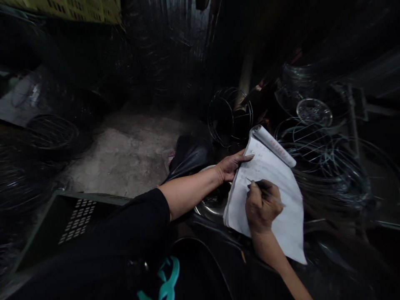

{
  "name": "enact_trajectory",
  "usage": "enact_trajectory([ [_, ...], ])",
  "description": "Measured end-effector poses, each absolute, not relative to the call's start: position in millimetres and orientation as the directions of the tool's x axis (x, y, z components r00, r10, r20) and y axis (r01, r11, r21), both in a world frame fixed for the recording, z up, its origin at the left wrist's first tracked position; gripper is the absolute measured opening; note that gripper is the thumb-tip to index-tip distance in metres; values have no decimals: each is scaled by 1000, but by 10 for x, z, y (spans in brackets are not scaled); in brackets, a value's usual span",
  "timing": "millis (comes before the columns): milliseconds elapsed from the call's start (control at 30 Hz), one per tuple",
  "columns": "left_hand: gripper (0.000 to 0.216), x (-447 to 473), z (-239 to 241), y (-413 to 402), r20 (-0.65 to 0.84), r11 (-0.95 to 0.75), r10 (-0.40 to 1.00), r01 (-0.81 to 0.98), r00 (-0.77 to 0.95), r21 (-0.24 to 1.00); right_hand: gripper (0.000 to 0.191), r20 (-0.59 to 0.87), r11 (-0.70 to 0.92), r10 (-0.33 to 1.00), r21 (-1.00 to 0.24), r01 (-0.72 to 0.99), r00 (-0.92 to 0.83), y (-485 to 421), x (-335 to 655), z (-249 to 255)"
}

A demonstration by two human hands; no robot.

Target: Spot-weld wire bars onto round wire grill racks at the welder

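A white notepad (281, 196) with its upper pages rolled back at the top lies tilted in front of me. My left hand (231, 166) grips its left edge, the thumb on top of the page and the other fingers underneath. Faint handwriting shows near the top of the sheet. Over the middle of the page, my right hand (262, 202) is closed around a thin pen (249, 180), its tip at the paper. Most of the pen is hidden by the fingers.
Coiled and bent wire pieces (321, 154) are heaped on the right. A round wire frame (230, 114) stands behind the notepad. A dark green crate (40, 233) is at lower left, a yellow crate (93, 10) at upper left. Concrete floor (121, 154) shows between. The surroundings are dim.
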State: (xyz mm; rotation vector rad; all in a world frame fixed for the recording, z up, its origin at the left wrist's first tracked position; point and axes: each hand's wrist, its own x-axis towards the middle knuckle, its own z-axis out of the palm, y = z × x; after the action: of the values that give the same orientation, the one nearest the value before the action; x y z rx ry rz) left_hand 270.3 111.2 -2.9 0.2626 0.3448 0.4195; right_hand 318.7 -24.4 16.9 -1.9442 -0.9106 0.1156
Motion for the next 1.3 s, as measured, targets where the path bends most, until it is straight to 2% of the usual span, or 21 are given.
enact_trajectory([
  [267, 54, 2704, -17, 1112, -277, 886, 432, -346, 858, 308, 25, 288, -284, 616, -787, 548, 733, -262, 3192, 147],
  [467, 55, 2710, -44, 1119, -274, 884, 435, -349, 857, 312, 24, 252, -272, 661, -798, 538, 707, -280, 3203, 130],
  [967, 54, 2719, -59, 1115, -272, 885, 431, -344, 860, 315, 25, 217, -291, 610, -833, 470, 762, -295, 3185, 142],
  [1300, 54, 2724, -62, 1115, -257, 884, 435, -355, 863, 304, 23, 253, -288, 632, -801, 525, 733, -275, 3197, 156],
])
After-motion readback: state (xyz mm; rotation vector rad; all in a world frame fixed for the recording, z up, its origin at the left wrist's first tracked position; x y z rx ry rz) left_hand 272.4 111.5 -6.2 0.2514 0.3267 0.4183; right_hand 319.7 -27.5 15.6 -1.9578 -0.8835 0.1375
